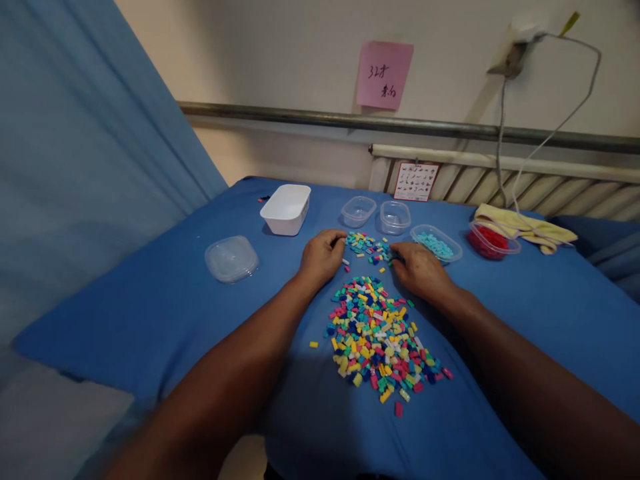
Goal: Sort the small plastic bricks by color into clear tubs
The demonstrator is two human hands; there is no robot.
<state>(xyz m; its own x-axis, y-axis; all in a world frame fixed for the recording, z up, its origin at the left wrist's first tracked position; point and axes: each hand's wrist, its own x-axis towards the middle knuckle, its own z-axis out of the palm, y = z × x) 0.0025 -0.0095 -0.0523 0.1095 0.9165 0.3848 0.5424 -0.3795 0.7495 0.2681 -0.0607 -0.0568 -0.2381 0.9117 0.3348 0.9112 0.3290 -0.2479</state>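
A large heap of small colourful plastic building bricks lies on the blue cloth, with a smaller spread of bricks just beyond it. My left hand rests at the left side of the smaller spread, its fingers curled in and its thumb near them. Across from it, my right hand is at the right side, fingers bent and closed against the bricks. What the fingertips of either hand hold, if anything, is hidden. Close to my right hand is a clear tub of light blue bricks.
Two clear tubs stand behind the spread, and a white bin at back left. Clear lids lie on the left. A tub of red bricks and a yellow cloth are at right, below a hanging cable.
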